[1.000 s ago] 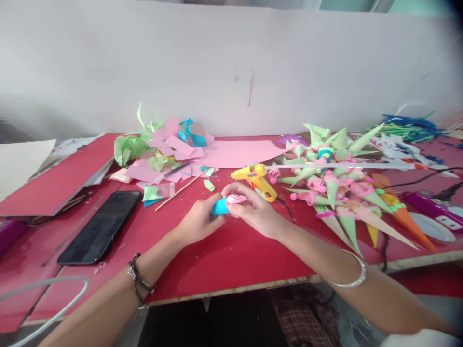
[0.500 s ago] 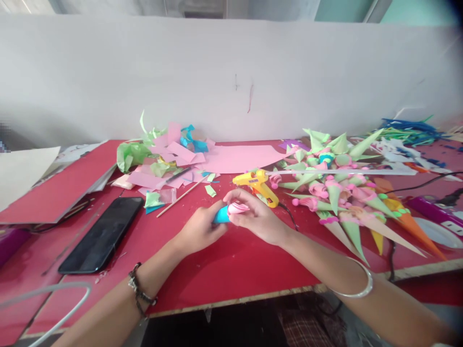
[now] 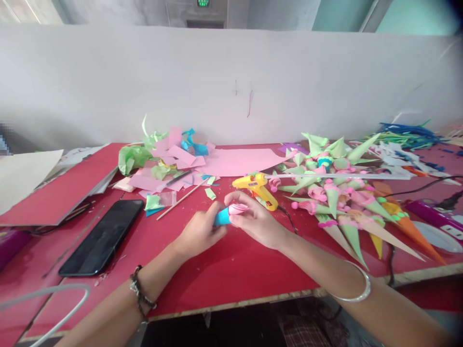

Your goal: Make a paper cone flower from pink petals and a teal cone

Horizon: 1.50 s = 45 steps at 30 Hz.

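Observation:
Over the middle of the red table [image 3: 217,277], my two hands hold one small paper cone [image 3: 222,217] with a blue body and a pink swirled top. My left hand [image 3: 200,229] is closed around the blue end. The fingers of my right hand [image 3: 258,219] curl about the pink swirl [image 3: 238,209], thumb at its near side. Just behind my right hand lies a yellow glue gun [image 3: 256,188] with a long clear glue stick [image 3: 336,176] reaching out of its back. The cone's tip is hidden in my left hand.
Many finished-looking green and pink paper cones [image 3: 333,193] are heaped at the right. Paper scraps [image 3: 162,164] and a wooden stick [image 3: 183,198] lie back left. A black phone [image 3: 103,238] is at the left, near a red board [image 3: 61,188]. A purple power strip [image 3: 434,217] sits far right.
The camera view has tilted up slightly, so everything sits a little lower. Both hands keep their hold on the cone, with hardly any finger movement.

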Each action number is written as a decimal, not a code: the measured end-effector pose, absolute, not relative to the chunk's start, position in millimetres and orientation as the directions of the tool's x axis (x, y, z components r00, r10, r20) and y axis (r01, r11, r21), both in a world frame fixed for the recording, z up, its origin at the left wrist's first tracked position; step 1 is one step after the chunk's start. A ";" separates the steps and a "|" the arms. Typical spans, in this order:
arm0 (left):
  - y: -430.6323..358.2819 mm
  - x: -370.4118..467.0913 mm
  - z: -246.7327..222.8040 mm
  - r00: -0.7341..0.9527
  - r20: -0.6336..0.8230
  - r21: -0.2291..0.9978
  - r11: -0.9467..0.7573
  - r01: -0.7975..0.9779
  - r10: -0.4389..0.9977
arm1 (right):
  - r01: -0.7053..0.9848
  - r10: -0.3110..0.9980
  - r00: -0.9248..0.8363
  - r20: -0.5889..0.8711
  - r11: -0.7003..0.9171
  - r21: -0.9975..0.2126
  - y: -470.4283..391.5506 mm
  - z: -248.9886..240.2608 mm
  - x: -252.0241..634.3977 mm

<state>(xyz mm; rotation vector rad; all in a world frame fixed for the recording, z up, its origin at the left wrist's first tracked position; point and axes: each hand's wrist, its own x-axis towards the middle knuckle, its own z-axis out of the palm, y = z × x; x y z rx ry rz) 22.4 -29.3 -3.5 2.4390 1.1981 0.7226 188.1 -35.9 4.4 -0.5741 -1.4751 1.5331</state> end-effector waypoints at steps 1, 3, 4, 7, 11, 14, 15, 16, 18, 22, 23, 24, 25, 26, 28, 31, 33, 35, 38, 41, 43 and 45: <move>-29.5 22.3 -3.3 0.517 0.298 0.467 -0.595 0.655 0.803 | -0.291 0.836 -0.485 0.256 0.121 -0.949 -35.7 3.5 188.3; -29.6 21.4 -3.4 0.532 0.315 0.395 -0.618 0.680 0.786 | -0.278 0.826 -0.500 0.262 0.134 -0.951 -35.7 2.4 188.7; -29.4 20.7 -3.7 0.549 0.328 0.355 -0.639 0.682 0.769 | -0.258 0.818 -0.512 0.261 0.144 -0.955 -35.9 2.2 188.8; -28.5 19.0 -4.7 0.603 0.362 0.258 -0.698 0.668 0.711 | -0.189 0.804 -0.543 0.241 0.162 -0.969 -37.3 3.2 189.0; -28.6 19.8 -3.1 0.596 0.352 0.309 -0.691 0.654 0.721 | -0.156 0.814 -0.528 0.243 0.188 -0.970 -39.8 7.7 189.2; -29.8 22.3 0.0 0.568 0.326 0.502 -0.647 0.573 0.756 | -0.152 0.803 -0.541 0.250 0.198 -0.968 -40.6 10.7 189.9; -30.1 23.1 0.7 0.565 0.315 0.565 -0.629 0.534 0.763 | -0.157 0.798 -0.543 0.262 0.210 -0.965 -40.4 11.2 190.3; -30.3 23.7 1.2 0.569 0.305 0.617 -0.613 0.494 0.764 | -0.159 0.794 -0.539 0.280 0.231 -0.960 -40.1 11.3 190.6; -29.9 24.2 1.3 0.599 0.292 0.688 -0.599 0.409 0.746 | -0.137 0.787 -0.524 0.324 0.298 -0.945 -39.1 10.5 191.0; -27.4 23.6 -1.2 0.667 0.344 0.735 -0.631 0.246 0.661 | -0.006 0.786 -0.500 0.363 0.416 -0.909 -38.5 7.2 190.2; -26.7 23.3 -1.8 0.676 0.357 0.731 -0.643 0.228 0.645 | 0.034 0.792 -0.487 0.368 0.439 -0.898 -38.9 6.7 189.8; -26.0 23.1 -2.2 0.680 0.367 0.721 -0.656 0.224 0.635 | 0.080 0.797 -0.474 0.376 0.464 -0.882 -39.5 6.6 189.3; -25.4 22.9 -2.3 0.681 0.375 0.704 -0.671 0.232 0.629 | 0.128 0.797 -0.462 0.390 0.495 -0.859 -40.2 6.8 189.0; -24.9 22.8 -2.0 0.680 0.380 0.684 -0.685 0.251 0.628 | 0.176 0.789 -0.455 0.412 0.533 -0.828 -40.8 7.3 188.9; -24.1 23.1 -0.9 0.662 0.397 0.629 -0.714 0.308 0.636 | 0.258 0.755 -0.456 0.471 0.619 -0.742 -41.9 9.0 189.3; -22.9 23.8 1.3 0.621 0.434 0.549 -0.739 0.391 0.652 | 0.336 0.696 -0.478 0.536 0.708 -0.621 -42.1 11.7 191.4; -22.1 24.0 1.6 0.595 0.464 0.497 -0.749 0.438 0.656 | 0.362 0.672 -0.483 0.562 0.737 -0.571 -41.6 12.6 192.8; -21.5 23.7 1.0 0.580 0.485 0.447 -0.756 0.479 0.654 | 0.369 0.653 -0.477 0.588 0.756 -0.540 -41.1 12.8 193.3; -22.1 23.6 0.0 0.589 0.459 0.483 -0.744 0.463 0.665 | 0.359 0.643 -0.479 0.598 0.765 -0.535 -40.5 12.2 192.3; -24.1 24.5 0.1 0.621 0.392 0.603 -0.699 0.384 0.679 | 0.337 0.649 -0.484 0.587 0.757 -0.559 -40.0 12.1 190.8; -24.9 25.1 -0.2 0.630 0.367 0.639 -0.678 0.364 0.684 | 0.331 0.660 -0.474 0.582 0.747 -0.577 -39.8 12.6 190.2; -24.6 25.5 -1.7 0.627 0.358 0.642 -0.670 0.372 0.692 | 0.332 0.685 -0.451 0.573 0.724 -0.604 -39.9 13.4 189.8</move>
